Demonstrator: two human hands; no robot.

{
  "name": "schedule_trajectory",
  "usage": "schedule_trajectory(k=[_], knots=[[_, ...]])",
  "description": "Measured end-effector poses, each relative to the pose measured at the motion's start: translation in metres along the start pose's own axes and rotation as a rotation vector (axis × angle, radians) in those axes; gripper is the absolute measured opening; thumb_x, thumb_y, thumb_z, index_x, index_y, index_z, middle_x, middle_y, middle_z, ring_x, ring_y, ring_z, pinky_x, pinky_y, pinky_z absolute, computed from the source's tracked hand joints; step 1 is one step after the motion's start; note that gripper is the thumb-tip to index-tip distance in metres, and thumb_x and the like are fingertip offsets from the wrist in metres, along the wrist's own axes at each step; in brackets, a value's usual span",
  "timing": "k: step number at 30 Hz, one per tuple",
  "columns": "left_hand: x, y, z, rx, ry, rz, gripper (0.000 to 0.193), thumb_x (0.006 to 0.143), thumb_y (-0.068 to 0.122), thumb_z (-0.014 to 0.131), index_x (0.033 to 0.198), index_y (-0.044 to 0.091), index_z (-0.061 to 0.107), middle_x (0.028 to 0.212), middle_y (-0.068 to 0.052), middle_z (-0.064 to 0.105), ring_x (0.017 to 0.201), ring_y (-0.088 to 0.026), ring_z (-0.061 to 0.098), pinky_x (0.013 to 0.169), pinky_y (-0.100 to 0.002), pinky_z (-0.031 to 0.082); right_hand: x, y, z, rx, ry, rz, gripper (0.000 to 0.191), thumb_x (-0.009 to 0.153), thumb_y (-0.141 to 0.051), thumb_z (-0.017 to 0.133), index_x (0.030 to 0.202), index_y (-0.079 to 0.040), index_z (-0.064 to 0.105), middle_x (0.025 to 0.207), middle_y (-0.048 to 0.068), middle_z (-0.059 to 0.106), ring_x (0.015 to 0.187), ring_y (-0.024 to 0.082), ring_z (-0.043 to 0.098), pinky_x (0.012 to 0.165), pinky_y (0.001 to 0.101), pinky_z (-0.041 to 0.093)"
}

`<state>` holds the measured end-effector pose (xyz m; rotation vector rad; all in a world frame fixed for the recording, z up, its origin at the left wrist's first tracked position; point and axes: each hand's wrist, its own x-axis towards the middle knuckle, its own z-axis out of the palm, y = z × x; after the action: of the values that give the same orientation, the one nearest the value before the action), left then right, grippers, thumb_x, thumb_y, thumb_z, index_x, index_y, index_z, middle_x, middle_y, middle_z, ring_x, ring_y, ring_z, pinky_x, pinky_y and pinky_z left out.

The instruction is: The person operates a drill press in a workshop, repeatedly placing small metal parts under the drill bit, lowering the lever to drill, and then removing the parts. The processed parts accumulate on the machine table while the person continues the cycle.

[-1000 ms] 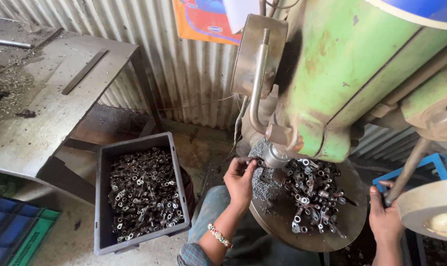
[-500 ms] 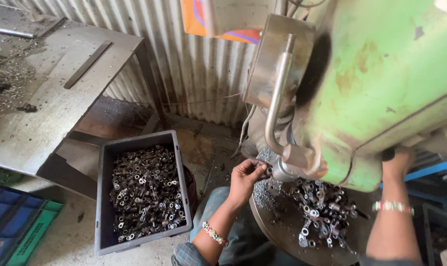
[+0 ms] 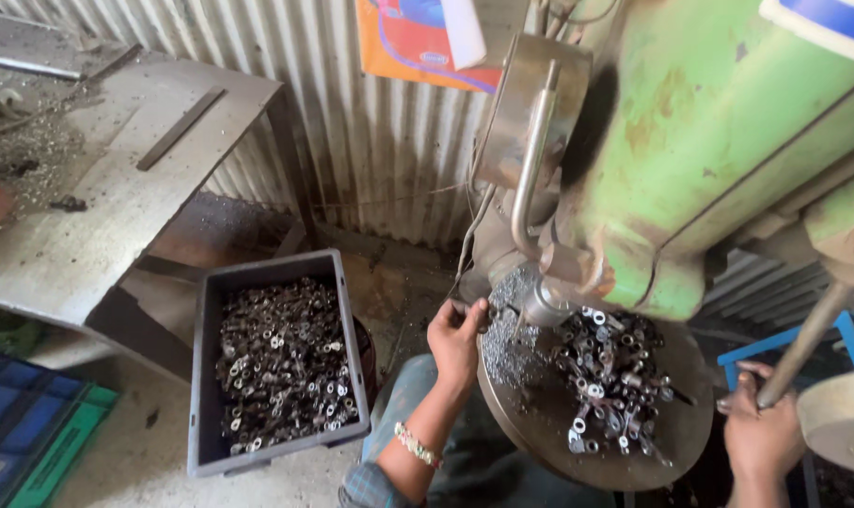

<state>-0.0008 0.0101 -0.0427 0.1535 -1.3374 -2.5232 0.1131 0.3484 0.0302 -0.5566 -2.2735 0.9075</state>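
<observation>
at the left a grey crate (image 3: 275, 362) full of small metal parts sits on the floor beside a steel bench (image 3: 88, 216), well apart from the work; the left hand (image 3: 457, 337) pinches a small metal part (image 3: 486, 315) at the near edge of the round drill table (image 3: 540, 423), just beside the spindle nose (image 3: 543, 306) and a spread of swarf (image 3: 512, 339), so a snagging bit could twist the part out of bare fingers or cut them. further right a loose pile of parts (image 3: 610, 372) could be knocked off the table, and the right hand (image 3: 761, 433) is closed around the feed lever (image 3: 803, 343), where too hard a pull could drive the spindle down onto the fingers.
</observation>
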Motion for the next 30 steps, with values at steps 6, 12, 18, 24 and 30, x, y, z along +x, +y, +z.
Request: schedule_trajectory(k=[6, 12, 18, 24, 30], knots=[[0.001, 0.003, 0.011, 0.219, 0.029, -0.138, 0.031, 0.086, 0.018, 0.084, 0.071, 0.000, 0.063, 0.064, -0.002, 0.066, 0.055, -0.007, 0.057, 0.051, -0.026, 0.047, 0.003, 0.040, -0.008, 0.038, -0.068, -0.031, 0.010, 0.109, -0.006, 0.059, 0.115, 0.000, 0.065, 0.069, 0.009, 0.061, 0.059, 0.017, 0.060, 0.059, 0.0316, 0.049], [0.018, 0.008, 0.011, 0.369, -0.158, -0.284, 0.031, 0.088, 0.023, 0.081, 0.075, -0.001, 0.067, 0.065, -0.004, 0.069, 0.054, -0.009, 0.062, 0.050, -0.027, 0.050, 0.006, 0.040, 0.004, 0.126, -0.041, -0.038, 0.010, 0.112, -0.007, 0.056, 0.116, 0.000, 0.063, 0.075, 0.006, 0.060, 0.061, 0.015, 0.059, 0.060, 0.0305, 0.049], [0.028, 0.002, 0.007, 0.167, -0.319, -0.403, 0.026, 0.091, 0.021, 0.079, 0.081, -0.001, 0.071, 0.069, -0.004, 0.070, 0.054, -0.009, 0.060, 0.051, -0.027, 0.049, 0.034, 0.014, 0.031, -0.029, 0.031, -0.099, 0.009, 0.112, -0.008, 0.060, 0.116, -0.006, 0.068, 0.073, 0.012, 0.067, 0.072, 0.020, 0.066, 0.071, 0.0380, 0.051], [0.030, 0.004, 0.008, 0.205, -0.360, -0.424, 0.024, 0.093, 0.021, 0.077, 0.082, 0.000, 0.072, 0.071, -0.004, 0.073, 0.055, -0.009, 0.061, 0.053, -0.025, 0.050, 0.142, -0.049, 0.081, 0.054, 0.186, -0.511, 0.022, 0.112, -0.021, 0.068, 0.118, -0.001, 0.064, 0.118, 0.023, 0.070, 0.109, 0.040, 0.066, 0.094, 0.0471, 0.052], [0.037, 0.012, 0.018, 0.316, -0.360, -0.441, 0.023, 0.092, 0.024, 0.076, 0.085, 0.003, 0.074, 0.071, -0.003, 0.071, 0.058, -0.008, 0.060, 0.051, -0.026, 0.045, 0.173, -0.071, 0.085, -0.283, 0.193, -0.744, 0.034, 0.102, -0.026, 0.067, 0.125, -0.001, 0.064, 0.128, 0.023, 0.072, 0.117, 0.039, 0.066, 0.098, 0.0457, 0.053]])
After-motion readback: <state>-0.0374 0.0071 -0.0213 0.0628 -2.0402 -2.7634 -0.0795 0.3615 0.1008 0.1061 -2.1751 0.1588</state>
